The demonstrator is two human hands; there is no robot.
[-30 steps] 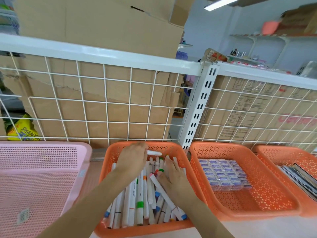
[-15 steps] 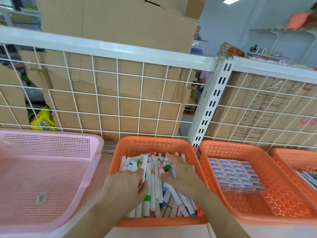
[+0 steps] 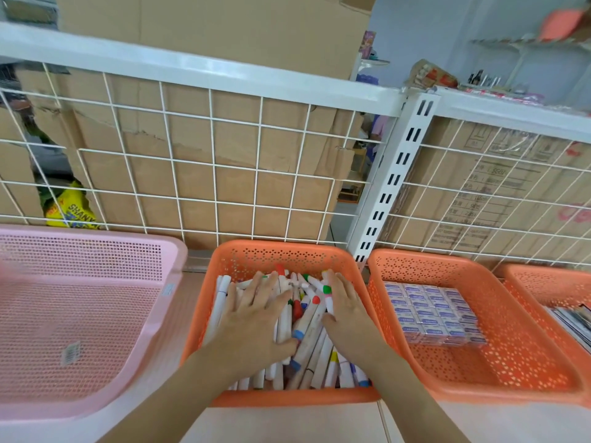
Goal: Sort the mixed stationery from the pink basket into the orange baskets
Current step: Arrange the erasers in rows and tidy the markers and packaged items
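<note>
Head view: left hand (image 3: 256, 318) has slid forward, fingers (image 3: 267, 284) now straight and spread over the markers (image 3: 311, 324) beneath; right hand (image 3: 348, 314) presses flat just right of them.

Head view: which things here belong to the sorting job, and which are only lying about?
Belong to the job: pink basket; left orange basket holding markers; middle orange basket holding small boxes; right orange basket; left hand and right hand, resting flat on the markers.
Just lying about: cardboard boxes, wire grid, yellow packet.
</note>
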